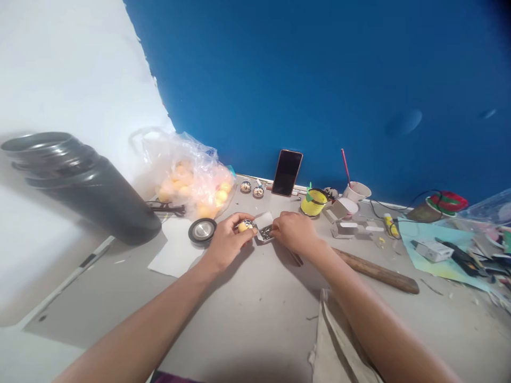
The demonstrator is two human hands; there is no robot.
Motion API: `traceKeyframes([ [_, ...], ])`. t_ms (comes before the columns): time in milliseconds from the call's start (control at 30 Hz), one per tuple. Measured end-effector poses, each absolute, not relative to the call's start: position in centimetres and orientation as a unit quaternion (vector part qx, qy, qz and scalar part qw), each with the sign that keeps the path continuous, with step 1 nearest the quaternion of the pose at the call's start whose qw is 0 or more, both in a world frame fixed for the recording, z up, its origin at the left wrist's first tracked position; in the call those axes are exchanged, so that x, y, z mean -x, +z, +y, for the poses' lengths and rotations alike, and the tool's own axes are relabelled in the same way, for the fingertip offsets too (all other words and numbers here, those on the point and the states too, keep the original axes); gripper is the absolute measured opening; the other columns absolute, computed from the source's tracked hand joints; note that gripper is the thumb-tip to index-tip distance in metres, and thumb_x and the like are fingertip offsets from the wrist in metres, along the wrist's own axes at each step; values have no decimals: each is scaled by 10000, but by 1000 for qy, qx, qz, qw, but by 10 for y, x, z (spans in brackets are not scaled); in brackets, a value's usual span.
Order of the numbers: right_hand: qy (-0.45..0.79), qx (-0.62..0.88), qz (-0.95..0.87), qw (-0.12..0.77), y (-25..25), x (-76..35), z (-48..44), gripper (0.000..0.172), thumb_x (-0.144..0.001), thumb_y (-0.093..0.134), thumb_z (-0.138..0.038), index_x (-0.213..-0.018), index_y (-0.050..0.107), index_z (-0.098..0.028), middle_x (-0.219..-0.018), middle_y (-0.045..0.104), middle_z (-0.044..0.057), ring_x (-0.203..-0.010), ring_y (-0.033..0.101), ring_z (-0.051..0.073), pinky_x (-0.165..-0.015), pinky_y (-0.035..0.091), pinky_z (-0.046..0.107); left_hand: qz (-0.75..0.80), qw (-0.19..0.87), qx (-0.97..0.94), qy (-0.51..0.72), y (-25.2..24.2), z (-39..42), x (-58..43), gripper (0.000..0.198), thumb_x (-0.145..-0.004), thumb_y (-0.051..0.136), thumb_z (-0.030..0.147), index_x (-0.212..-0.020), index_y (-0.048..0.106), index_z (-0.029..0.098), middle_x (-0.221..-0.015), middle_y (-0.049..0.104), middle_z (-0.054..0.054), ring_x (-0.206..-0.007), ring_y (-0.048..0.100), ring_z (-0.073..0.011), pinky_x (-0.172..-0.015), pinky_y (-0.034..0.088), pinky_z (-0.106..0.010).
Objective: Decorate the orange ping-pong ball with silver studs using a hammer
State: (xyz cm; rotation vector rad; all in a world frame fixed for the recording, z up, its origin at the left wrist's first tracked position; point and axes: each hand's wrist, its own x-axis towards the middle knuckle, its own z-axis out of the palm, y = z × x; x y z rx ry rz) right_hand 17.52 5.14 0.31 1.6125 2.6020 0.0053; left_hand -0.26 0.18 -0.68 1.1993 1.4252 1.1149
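My left hand (228,239) grips an orange-yellow ball (244,226), partly covered in shiny silver-and-dark bits, between thumb and fingers. Just right of it lies a small open white box (264,218) with tiny dark, glittering pieces (265,232) inside. My right hand (293,231) has its fingers bent together at the box's right side; whatever they pinch is hidden. Behind the hands, two shiny silver-patterned balls (245,186) rest on the table (247,314). A clear plastic bag (191,151) of orange and yellow balls lies at the back left.
A large dark flask (91,186) stands left, near a round black-rimmed lid (203,232) on white paper (167,255). A phone (287,173) leans on the blue wall. Rightward are a yellow cup (313,203), a wooden stick (379,272), a white cup (358,190) and cloth (339,340).
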Motion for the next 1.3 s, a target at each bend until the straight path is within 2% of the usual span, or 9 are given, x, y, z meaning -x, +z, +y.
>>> traceKeyframes([
  [267,2,-523,850,68,5,-172,56,238,-931,520,-240,-966,738,-149,-1007,722,147,-910,693,259,-655,423,293,576,487,-474,454,-6,0,1,303,-707,730,289,-981,671,175,-531,548,66,-507,494,-113,-501,378,-226],
  [467,-43,-537,839,-73,4,-180,57,207,-959,508,-277,-925,688,-179,-964,729,91,-844,663,207,-681,392,282,521,540,-437,496,-7,-1,1,406,-670,787,257,-1047,654,181,-665,612,47,-565,542,-112,-542,454,-234],
  [633,-207,-490,805,-263,-9,-183,57,97,-809,586,-150,-727,630,-179,-725,695,11,-684,611,144,-656,399,248,452,601,-390,531,-11,0,1,544,-673,837,257,-1167,620,193,-878,679,-4,-700,662,-151,-641,543,-283],
  [733,-324,-476,746,-334,-12,-184,57,40,-786,628,-210,-761,638,-180,-714,678,-8,-616,583,129,-602,413,242,421,628,-361,546,-11,0,2,561,-732,817,291,-1245,614,192,-1009,698,-54,-740,682,-148,-641,543,-270],
  [800,-401,-475,703,-345,-10,-186,58,135,-791,670,-311,-775,646,-178,-694,662,-12,-546,549,119,-533,395,242,401,655,-339,543,-10,1,2,546,-734,823,277,-1235,631,179,-1021,698,-63,-745,676,-132,-640,536,-247],
  [900,-481,-477,640,-362,-8,-190,60,296,-764,738,-445,-701,629,-177,-532,562,-41,-441,453,97,-451,319,234,396,670,-326,537,-8,0,3,585,-685,855,212,-1228,638,188,-956,679,-32,-755,671,-125,-640,530,-227],
  [1000,-557,-446,576,-400,-12,-191,62,371,-706,811,-488,-671,619,-172,-488,516,-54,-424,408,78,-438,299,223,415,649,-350,532,-9,-1,2,579,-672,855,220,-1210,642,195,-987,672,-35,-729,671,-136,-613,534,-247],
  [1167,-670,-390,487,-402,-22,-191,63,391,-680,860,-466,-650,632,-150,-516,542,-37,-449,436,66,-448,357,204,467,586,-410,520,-9,-2,-1,542,-675,833,238,-1183,654,175,-895,677,-24,-693,632,-134,-604,535,-258],
  [1300,-740,-352,442,-365,-21,-194,63,354,-636,912,-374,-801,715,-131,-737,678,24,-508,497,53,-465,395,185,499,562,-424,506,-7,-5,-2,531,-684,810,265,-1179,637,180,-900,704,-39,-780,677,-183,-660,566,-292],
])
